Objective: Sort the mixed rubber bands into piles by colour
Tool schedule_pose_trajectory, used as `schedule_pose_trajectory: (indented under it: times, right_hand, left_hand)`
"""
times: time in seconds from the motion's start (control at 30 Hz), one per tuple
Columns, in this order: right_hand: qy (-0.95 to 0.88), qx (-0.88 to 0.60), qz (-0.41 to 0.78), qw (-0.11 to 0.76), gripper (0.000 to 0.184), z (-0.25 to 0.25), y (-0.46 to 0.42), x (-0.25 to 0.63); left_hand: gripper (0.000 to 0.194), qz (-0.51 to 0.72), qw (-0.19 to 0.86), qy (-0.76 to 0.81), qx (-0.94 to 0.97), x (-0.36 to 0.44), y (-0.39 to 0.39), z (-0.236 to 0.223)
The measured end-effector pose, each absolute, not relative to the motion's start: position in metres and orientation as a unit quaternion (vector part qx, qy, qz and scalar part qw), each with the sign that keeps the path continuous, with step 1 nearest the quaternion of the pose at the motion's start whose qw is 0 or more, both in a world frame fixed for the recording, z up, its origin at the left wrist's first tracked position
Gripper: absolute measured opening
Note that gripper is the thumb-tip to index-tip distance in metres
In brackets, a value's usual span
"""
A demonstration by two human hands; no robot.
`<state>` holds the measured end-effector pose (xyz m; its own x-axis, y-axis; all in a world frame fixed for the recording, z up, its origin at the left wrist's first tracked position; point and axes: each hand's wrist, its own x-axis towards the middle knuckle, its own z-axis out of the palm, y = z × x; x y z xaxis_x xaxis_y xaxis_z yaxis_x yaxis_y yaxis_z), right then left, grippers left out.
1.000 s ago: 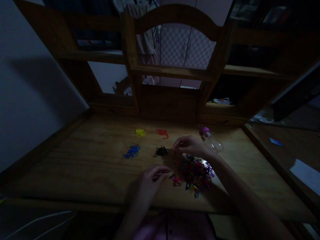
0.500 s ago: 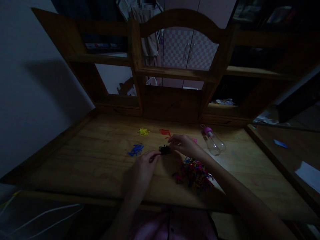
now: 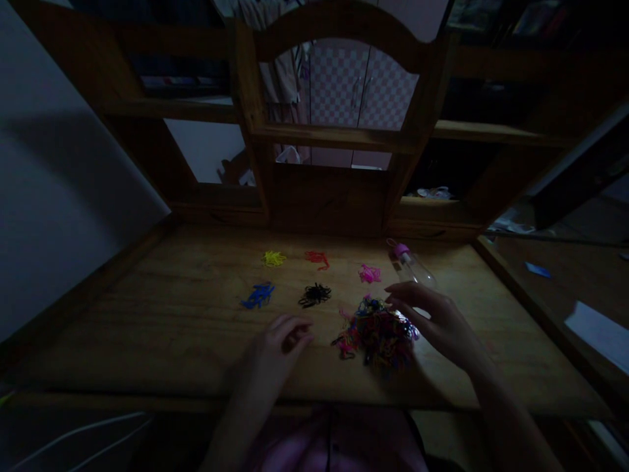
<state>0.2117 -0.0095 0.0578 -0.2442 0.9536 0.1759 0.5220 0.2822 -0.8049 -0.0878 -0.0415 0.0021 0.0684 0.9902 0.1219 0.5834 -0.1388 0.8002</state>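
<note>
My right hand [image 3: 435, 316] hovers at the upper right of a mixed heap of small coloured bands [image 3: 383, 337], thumb and fingers apart, holding nothing I can see. Loosely curled above the wood, my left hand [image 3: 285, 337] has a gap between thumb and forefinger and nothing visible in it. Just beyond it lies a small pile of black bands [image 3: 316, 295]. Other sorted piles are blue bands [image 3: 258, 295], yellow bands [image 3: 273, 258], red bands [image 3: 317, 259] and pink bands [image 3: 369, 273]. The dim light blurs the single bands.
A clear bottle with a purple cap [image 3: 401, 250] lies behind my right hand, partly covered by it. The wooden desk [image 3: 162, 314] has a shelf unit [image 3: 334, 136] along its back. At the right are a blue card [image 3: 537, 269] and white paper [image 3: 597, 334].
Both hands have left the black pile. My right hand has moved right and down to the mixed heap; my left has drawn back toward me. The black and pink piles are now uncovered.
</note>
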Motion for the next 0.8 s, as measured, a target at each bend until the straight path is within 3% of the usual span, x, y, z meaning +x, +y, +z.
schedule_pose_trajectory:
  times: [0.33, 0.63, 0.8]
  right_hand:
    - [-0.704, -0.570, 0.235, 0.351, 0.025, 0.031, -0.052, 0.227]
    - [-0.720, -0.563, 0.174, 0.366, 0.018, 0.021, -0.059, 0.220]
    - [-0.792, -0.503, 0.122, 0.324, 0.024, 0.024, -0.051, 0.193]
  left_hand:
    - [0.010, 0.257, 0.301, 0.558, 0.729, -0.046, -0.040, -0.009]
    - [0.011, 0.298, 0.289, 0.584, 0.697, -0.058, -0.032, -0.003]
    - [0.010, 0.348, 0.234, 0.618, 0.665, -0.072, -0.008, -0.004]
